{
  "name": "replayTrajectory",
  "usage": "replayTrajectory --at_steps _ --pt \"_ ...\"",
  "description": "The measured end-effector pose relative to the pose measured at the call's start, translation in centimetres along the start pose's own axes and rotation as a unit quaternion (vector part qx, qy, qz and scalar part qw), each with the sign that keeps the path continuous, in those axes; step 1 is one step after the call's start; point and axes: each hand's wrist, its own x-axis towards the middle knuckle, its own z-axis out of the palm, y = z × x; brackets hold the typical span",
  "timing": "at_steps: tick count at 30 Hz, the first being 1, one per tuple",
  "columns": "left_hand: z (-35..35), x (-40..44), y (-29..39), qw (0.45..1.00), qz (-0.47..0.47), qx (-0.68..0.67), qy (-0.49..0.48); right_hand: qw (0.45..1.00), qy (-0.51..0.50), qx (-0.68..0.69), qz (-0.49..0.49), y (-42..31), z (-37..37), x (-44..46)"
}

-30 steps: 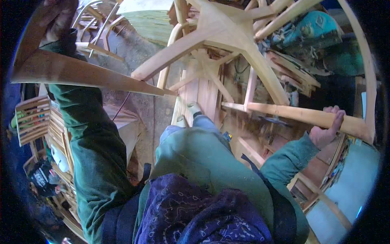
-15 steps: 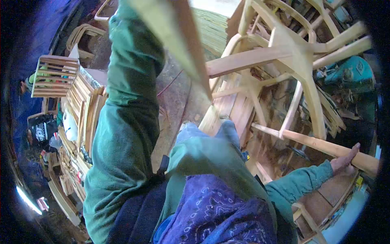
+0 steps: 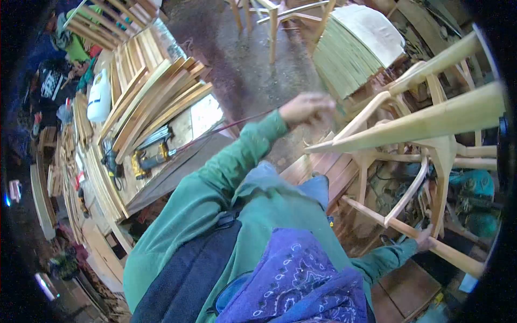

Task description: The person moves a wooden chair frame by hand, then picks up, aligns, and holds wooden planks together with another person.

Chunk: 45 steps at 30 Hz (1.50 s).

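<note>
A pale wooden chair frame (image 3: 441,161) lies on its side at the right, its legs and curved parts pointing several ways. My right hand (image 3: 425,239) is closed around its lower leg (image 3: 396,225), well along towards the near end. My left hand (image 3: 307,109) is in the air near the middle, smeared by motion, so its fingers do not show clearly. Right of it is the tip of another long, tapered wooden leg (image 3: 414,123); a gap shows between hand and wood. Reddish boards (image 3: 334,168) are under the frame, by my feet.
At the left, a bench (image 3: 177,161) carries curved wooden strips (image 3: 161,99), a yellow-black power drill (image 3: 151,160) and a white jug (image 3: 99,97). A red cord (image 3: 237,124) runs from the bench side. A stack of thin sheets (image 3: 350,48) and more chair legs (image 3: 273,35) stand beyond.
My left arm has come down from its raised position, bringing that hand into view. The blurred wood piece overhead no longer appears there. My right hand now wraps the leg; the view has shifted.
</note>
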Motion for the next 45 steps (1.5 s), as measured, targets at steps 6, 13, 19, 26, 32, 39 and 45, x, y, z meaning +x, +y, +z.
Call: replayTrajectory --at_steps 6,13,19,26,32,39,45 --pt "-5.9 -9.0 -15.5 0.969 -0.24 -0.002 0.061 0.807 -0.501 0.129 -0.283 -3.1 9.9 -15.8" --pt "-14.3 -14.2 -21.4 0.869 -0.176 -0.301 0.35 0.549 -0.764 0.041 -0.337 -21.6 -7.4 -39.4" --pt "-21.3 -14.8 -23.0 0.844 -0.066 -0.423 0.323 0.512 -0.773 0.056 -0.37 -25.7 -11.3 -46.3" --pt "-19.9 -15.2 -21.1 0.885 0.009 -0.368 0.284 0.439 -0.807 0.016 -0.395 -27.3 -11.2 -50.9" --pt "-15.9 -18.0 -19.9 0.872 0.045 -0.354 0.335 0.355 -0.784 0.136 -0.49 -28.1 -7.7 -57.3" --pt "-14.6 -19.4 -15.7 0.825 0.14 -0.366 0.407 0.243 -0.714 0.134 -0.643 -31.7 -2.7 -63.9" --pt "-15.6 -18.0 -11.5 0.741 0.313 -0.439 0.401 0.152 -0.725 0.169 -0.651 -36.5 -0.4 -66.8"
